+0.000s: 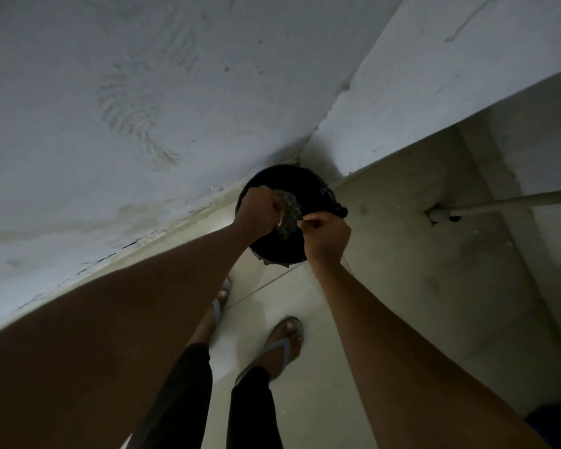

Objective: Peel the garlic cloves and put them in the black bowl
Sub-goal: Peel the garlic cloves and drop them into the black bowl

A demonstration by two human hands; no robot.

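A black round container (pixel 314 192) stands on the floor in the corner; I cannot tell if it is a bowl or a bin. Over its opening my left hand (pixel 259 210) and my right hand (pixel 326 234) each pinch an edge of a grey speckled sheet-like thing (pixel 289 215), which hangs between them. No garlic cloves can be made out in the dim light. What lies inside the container is hidden by the hands and the sheet.
A white plastered wall (pixel 127 108) runs along the left. A white ledge (pixel 450 76) crosses the upper right, with a flexible metal hose (pixel 515 200) coming from a wall fitting below it. My feet in sandals (pixel 282 345) stand on the pale tiled floor.
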